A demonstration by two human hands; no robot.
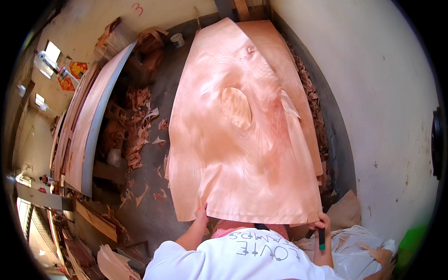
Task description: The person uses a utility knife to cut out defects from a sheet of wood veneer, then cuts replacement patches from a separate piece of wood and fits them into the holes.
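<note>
A large thin sheet of pinkish wood veneer [210, 154] stretches away from me over a stack of similar sheets [273, 42]. An oval patch [236, 108] of paler wood shows near its middle. My left hand [201, 218] is closed on the near edge toward the left corner, where the sheet creases upward; a small orange spot shows at its fingers. At the near right corner, my right hand [323, 222] is closed round a dark-handled tool with a green end [321, 239], touching or nearly touching the veneer. The tool's working end cannot be made out.
Torn veneer scraps [136, 135] litter the grey floor left of the stack. Further left, long boards [95, 121] lean in a raised pile. A white wall [378, 93] rises on the right, and white plastic sheeting [354, 254] lies by my right arm. A white bucket [177, 40] stands far back.
</note>
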